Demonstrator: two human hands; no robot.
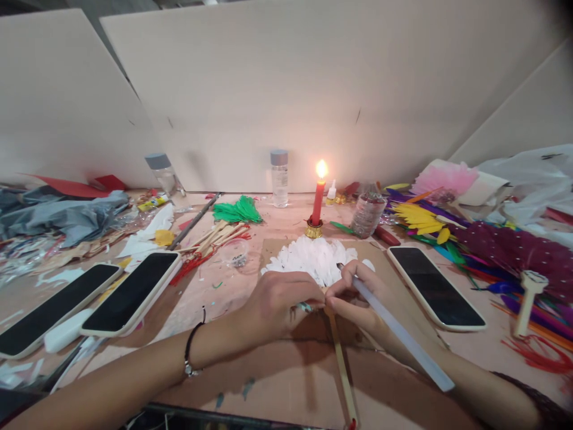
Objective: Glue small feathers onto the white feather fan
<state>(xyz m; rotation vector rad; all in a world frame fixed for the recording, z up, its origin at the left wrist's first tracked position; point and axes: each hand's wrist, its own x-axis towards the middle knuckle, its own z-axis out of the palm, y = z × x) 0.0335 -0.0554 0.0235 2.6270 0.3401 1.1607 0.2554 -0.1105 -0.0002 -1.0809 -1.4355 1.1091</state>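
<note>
A white feather fan lies on a brown cardboard sheet, its wooden handle pointing toward me. My left hand pinches the base of the feathers where they meet the handle. My right hand holds a long translucent glue stick, its dark tip near the feathers, and also touches the fan's base. Just behind the fan a lit red candle stands in a gold holder.
Two phones lie at the left, another phone at the right. Coloured feathers and a maroon fan crowd the right side. Bottles, green feathers and wooden sticks sit behind. Cardboard walls enclose the table.
</note>
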